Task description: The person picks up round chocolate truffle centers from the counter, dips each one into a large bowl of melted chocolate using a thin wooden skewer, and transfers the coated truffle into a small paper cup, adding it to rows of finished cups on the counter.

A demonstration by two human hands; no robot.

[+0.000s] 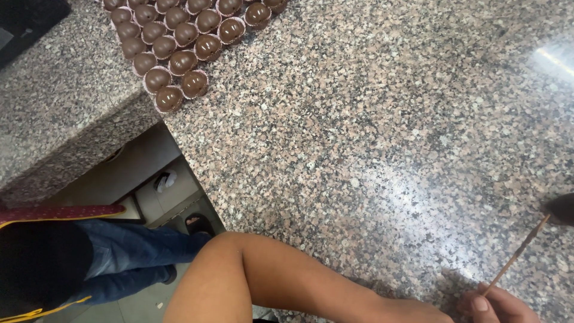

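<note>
My right hand (499, 306) is at the bottom right edge, fingers pinched on a thin wooden stick (515, 254). The stick slants up and to the right, its far end meeting a dark rounded thing (563, 209) cut off by the right edge. My forearm (299, 281) lies along the near edge of the speckled granite counter (371, 131). Several glossy chocolate domes in brown paper cups (182, 36) stand in rows at the top left of the counter. My left hand is out of view.
The counter edge runs diagonally from the top left to the bottom centre. Below it I see my jeans (137, 254), a dark apron with red and yellow trim (42, 263), a sandalled foot (197, 224) and tiled floor. A lower granite ledge (54, 101) lies at the left.
</note>
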